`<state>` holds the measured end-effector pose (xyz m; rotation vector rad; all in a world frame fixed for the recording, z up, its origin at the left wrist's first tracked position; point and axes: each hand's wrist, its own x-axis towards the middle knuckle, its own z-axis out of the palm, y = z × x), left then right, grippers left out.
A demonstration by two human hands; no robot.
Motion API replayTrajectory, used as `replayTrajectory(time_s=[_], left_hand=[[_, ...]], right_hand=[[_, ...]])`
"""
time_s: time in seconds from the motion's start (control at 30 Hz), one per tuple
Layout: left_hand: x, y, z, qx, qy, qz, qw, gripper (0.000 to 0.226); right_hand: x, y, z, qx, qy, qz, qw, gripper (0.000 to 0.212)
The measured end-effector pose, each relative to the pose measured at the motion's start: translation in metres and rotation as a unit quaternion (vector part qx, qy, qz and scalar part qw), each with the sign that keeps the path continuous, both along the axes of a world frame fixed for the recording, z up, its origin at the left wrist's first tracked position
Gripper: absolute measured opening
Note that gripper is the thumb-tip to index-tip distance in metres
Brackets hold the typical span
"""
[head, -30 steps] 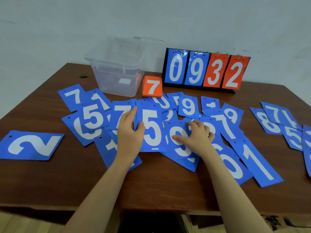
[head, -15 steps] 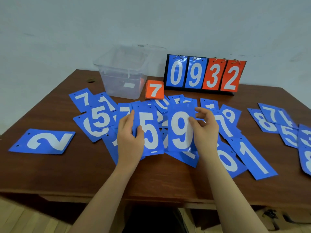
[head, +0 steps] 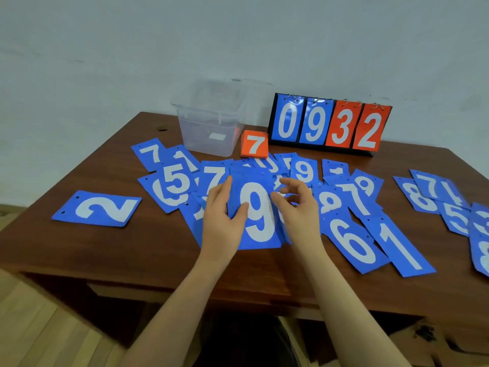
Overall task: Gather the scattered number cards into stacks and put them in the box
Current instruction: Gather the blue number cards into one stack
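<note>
Blue number cards lie scattered across the brown table (head: 111, 250). My left hand (head: 221, 218) grips a small blue stack with a 9 card (head: 258, 215) on top, thumb pressed on its left edge. My right hand (head: 300, 207) hovers at the stack's right edge with curled, parted fingers and nothing in it. The clear plastic box (head: 209, 128) stands at the back, left of centre. An orange stack topped by a 7 (head: 254, 145) lies beside the box. A lone 2 card (head: 98, 207) lies far left; a 6 card (head: 352, 241) and a 1 card (head: 397, 246) lie to the right.
A flip scoreboard reading 0932 (head: 328, 125) stands at the back by the wall. More blue cards (head: 434, 193) lie near the table's right edge. A wooden floor (head: 39, 327) shows below the front edge.
My right hand lifted the 9 card, laid it over the 5 card at my left hand, then let go. My left hand now holds both as one stack.
</note>
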<state>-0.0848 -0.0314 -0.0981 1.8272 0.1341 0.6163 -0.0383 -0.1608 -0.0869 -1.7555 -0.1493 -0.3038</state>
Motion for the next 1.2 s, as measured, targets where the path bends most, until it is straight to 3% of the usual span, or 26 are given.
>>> replayTrajectory(time_s=[0.07,0.1,0.2,0.37,0.57,0.7,0.8,0.93,1.2], left_hand=[[-0.001,0.005,-0.001,-0.004,0.012,0.014,1.000,0.055],[-0.001,0.008,-0.002,-0.009,0.017,0.021,1.000,0.054],[0.001,0.013,-0.003,-0.015,0.034,0.039,0.999,0.052],[0.000,0.010,-0.006,-0.018,0.061,0.048,0.997,0.052],[-0.003,0.009,-0.012,-0.009,0.066,0.049,0.997,0.052],[-0.005,0.012,-0.010,0.016,0.042,0.067,0.997,0.054],[-0.002,0.013,-0.006,0.049,0.042,0.065,0.996,0.056],[0.002,0.006,-0.005,0.052,0.076,0.043,0.995,0.058],[0.002,-0.029,0.002,0.021,0.055,-0.018,0.998,0.057]], right_hand=[[0.005,-0.009,-0.007,-0.059,0.022,0.003,0.998,0.033],[0.009,-0.015,-0.012,-0.136,0.030,-0.006,0.990,0.037],[0.017,-0.032,-0.026,-0.408,0.063,-0.016,0.911,0.059],[0.019,-0.043,-0.034,-0.472,0.126,-0.003,0.873,0.072],[0.017,-0.042,-0.036,-0.444,0.130,-0.008,0.887,0.063],[0.016,-0.044,-0.027,-0.403,0.030,-0.054,0.913,0.035],[0.011,-0.046,-0.014,-0.271,-0.021,-0.096,0.958,0.027],[-0.003,-0.042,0.001,-0.078,-0.005,-0.102,0.992,0.027],[-0.023,-0.033,-0.015,-0.071,0.009,-0.085,0.994,0.027]])
